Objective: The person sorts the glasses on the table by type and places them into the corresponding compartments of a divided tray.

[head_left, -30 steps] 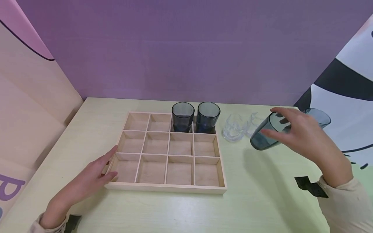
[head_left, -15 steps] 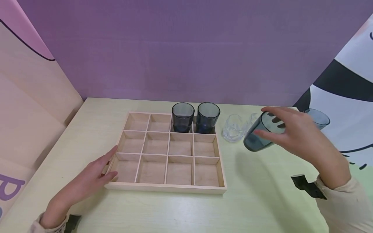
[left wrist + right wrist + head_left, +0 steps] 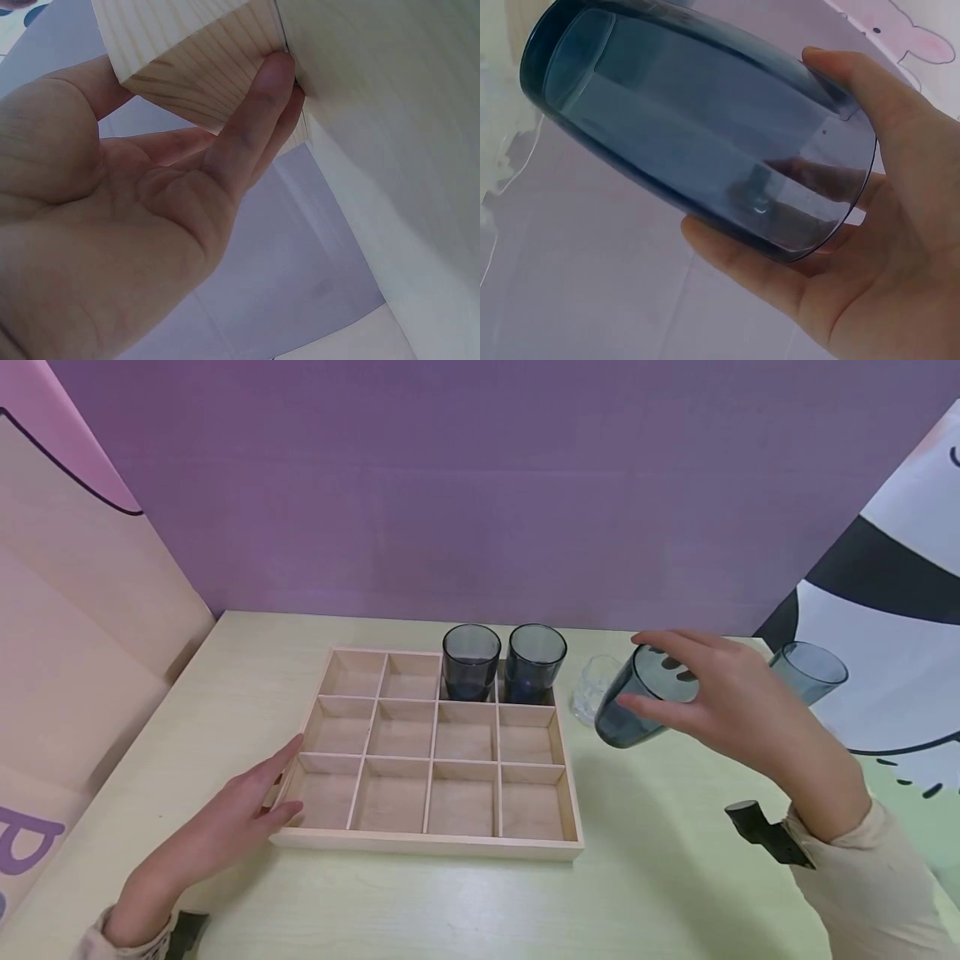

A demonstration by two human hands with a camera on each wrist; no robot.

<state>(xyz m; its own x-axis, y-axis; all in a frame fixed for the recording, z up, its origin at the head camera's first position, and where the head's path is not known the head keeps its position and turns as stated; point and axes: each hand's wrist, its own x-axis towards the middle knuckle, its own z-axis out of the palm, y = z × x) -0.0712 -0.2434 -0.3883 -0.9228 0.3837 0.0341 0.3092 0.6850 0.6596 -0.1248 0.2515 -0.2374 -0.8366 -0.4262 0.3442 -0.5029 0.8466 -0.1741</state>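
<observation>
My right hand holds a dark blue-grey drinking glass near its rim, tilted, above the table right of the wooden tray. The right wrist view shows thumb and fingers on opposite sides of this glass. A divided wooden tray lies before me. Two similar dark glasses, one beside the other, stand upright in the two right compartments of its back row. My left hand grips the tray's left side at the near corner; in the left wrist view fingertips press the outer wooden wall.
A clear glass stands right of the tray, partly hidden behind the held glass. Farther right, behind my right wrist, is a bluish glass. A purple panel rises along the table's back edge.
My right hand has moved left with the dark glass, which now overlaps the clear glass in view. More of the bluish glass behind shows. My left hand and the tray stay still.
</observation>
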